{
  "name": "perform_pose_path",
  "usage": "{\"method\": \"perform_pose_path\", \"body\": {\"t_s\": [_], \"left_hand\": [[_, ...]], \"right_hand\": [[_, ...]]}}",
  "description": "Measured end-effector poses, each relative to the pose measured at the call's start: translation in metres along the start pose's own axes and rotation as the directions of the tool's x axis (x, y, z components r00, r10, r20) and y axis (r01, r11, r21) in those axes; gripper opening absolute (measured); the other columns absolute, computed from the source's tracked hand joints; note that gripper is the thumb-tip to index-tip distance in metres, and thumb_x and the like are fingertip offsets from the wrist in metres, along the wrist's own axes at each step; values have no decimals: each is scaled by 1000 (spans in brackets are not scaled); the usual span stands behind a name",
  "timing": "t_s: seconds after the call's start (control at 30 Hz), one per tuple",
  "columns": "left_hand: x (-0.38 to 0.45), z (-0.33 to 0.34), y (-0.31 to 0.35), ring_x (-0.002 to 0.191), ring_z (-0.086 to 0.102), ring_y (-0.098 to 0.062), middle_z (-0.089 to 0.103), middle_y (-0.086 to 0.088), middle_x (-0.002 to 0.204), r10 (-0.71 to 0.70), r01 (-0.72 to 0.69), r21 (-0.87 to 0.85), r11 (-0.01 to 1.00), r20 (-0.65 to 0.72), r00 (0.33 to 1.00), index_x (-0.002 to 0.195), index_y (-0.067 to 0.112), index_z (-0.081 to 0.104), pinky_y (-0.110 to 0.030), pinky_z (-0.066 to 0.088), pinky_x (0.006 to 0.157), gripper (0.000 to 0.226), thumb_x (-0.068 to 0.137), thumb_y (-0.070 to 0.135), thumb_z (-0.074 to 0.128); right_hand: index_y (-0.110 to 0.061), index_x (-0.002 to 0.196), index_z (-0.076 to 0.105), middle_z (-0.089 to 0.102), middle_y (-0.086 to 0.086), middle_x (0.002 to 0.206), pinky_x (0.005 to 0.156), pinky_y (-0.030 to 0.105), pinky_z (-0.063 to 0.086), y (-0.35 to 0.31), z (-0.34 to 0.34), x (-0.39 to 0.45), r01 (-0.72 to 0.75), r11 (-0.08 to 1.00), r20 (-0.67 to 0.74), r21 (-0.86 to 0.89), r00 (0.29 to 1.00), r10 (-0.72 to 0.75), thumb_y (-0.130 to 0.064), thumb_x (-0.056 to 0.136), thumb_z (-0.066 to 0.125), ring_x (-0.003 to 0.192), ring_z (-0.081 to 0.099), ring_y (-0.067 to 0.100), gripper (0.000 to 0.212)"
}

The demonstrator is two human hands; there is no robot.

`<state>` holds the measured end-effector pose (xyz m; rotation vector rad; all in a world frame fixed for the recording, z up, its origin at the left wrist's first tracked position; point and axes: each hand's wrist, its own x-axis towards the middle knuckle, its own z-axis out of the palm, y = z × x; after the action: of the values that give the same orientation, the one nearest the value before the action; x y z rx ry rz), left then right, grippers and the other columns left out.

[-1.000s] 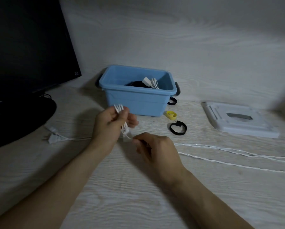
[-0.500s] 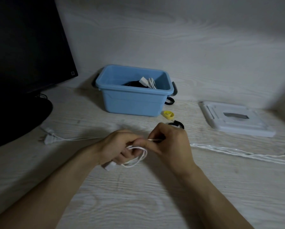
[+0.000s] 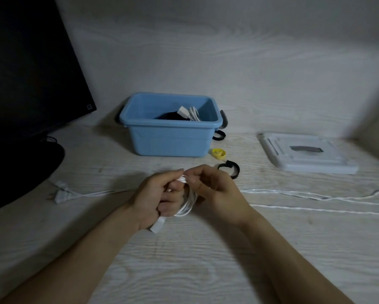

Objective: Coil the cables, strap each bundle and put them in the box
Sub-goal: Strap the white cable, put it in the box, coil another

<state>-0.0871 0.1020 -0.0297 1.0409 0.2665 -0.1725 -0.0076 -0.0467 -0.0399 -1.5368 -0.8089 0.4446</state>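
the white cable (image 3: 189,199) sits at the centre of the frame, looped into a small coil between both hands, with a white connector end (image 3: 157,224) sticking out below the left hand (image 3: 156,197). the left hand has its fingers curled round the coil, gripping it. the right hand (image 3: 214,189) pinches the cable at the top of the coil with thumb and fingertips. loose runs of the same cable trail away along the table (image 3: 184,260) to the right edge of the frame, and another run leads left to a white plug (image 3: 61,191) lying flat at centre left. just above the hands stands the blue box (image 3: 171,137), holding a black bundle and a white bundle. to its right lie a yellow strap (image 3: 217,153) and a black strap (image 3: 229,170), and another black strap (image 3: 219,136) is against the box's right end. a white lid (image 3: 307,156) rests at right, a dark monitor (image 3: 26,69) at upper left
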Motion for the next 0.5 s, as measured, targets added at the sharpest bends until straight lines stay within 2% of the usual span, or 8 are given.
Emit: {"method": "perform_pose_path", "body": {"t_s": [0.1, 0.17, 0.23, 0.3, 0.4, 0.5], "left_hand": [[1, 6, -3, 30, 20, -7, 20, 6, 43, 18, -16, -165, 986, 12, 1000, 54, 20, 41, -24, 10, 36, 36, 85, 38, 46], [2, 11, -5, 34, 22, -9, 22, 5, 47, 46, -42, -205, 978, 17, 999, 59, 18, 41, -24, 16, 37, 34, 89, 34, 42], [2, 15, -7, 39, 26, -11, 25, 3, 51, 48, -44, -181, 982, 18, 999, 63, 18, 42, -25, 24, 41, 34, 94, 30, 38], [1, 16, -6, 45, 31, -13, 29, 2, 55, 48, -43, -153, 987, 28, 998, 63, 17, 47, -26, 30, 47, 36, 95, 29, 38], [0, 14, -4, 48, 34, -13, 31, 1, 56, 48, -45, -121, 992, 26, 999, 65, 15, 48, -26, 30, 51, 34, 96, 29, 39], [1, 9, -5, 46, 30, -12, 27, 2, 57, 44, -41, -89, 995, 25, 999, 69, 15, 45, -24, 29, 47, 33, 98, 31, 38]], "right_hand": [[-9, 102, 66, 67, 6, 84, 65, 25, 50, 1, 1, 2, -38, 994, -39, 103, 998, 42, -10, 99, 58, 74, 62, 11, 9], [-10, 97, 64, 65, 0, 82, 70, 22, 49, 4, 4, 4, -23, 997, -105, 72, 994, 31, -10, 100, 56, 74, 60, 6, 9], [-8, 96, 62, 63, 0, 83, 72, 19, 48, 6, 7, 5, 7, 1000, -170, -20, 985, -10, -10, 101, 54, 74, 59, 3, 10], [-9, 95, 60, 64, 4, 83, 72, 21, 50, 6, 10, 5, 42, 994, -199, -97, 978, -60, -12, 102, 52, 74, 59, 7, 11], [-8, 96, 60, 65, 6, 83, 70, 20, 50, 8, 12, 4, 87, 977, -205, -194, 971, -127, -13, 102, 51, 73, 59, 6, 12], [-7, 94, 61, 66, 1, 81, 69, 18, 49, 9, 12, 4, 104, 967, -211, -234, 965, -155, -14, 102, 53, 72, 61, 3, 12]]}}
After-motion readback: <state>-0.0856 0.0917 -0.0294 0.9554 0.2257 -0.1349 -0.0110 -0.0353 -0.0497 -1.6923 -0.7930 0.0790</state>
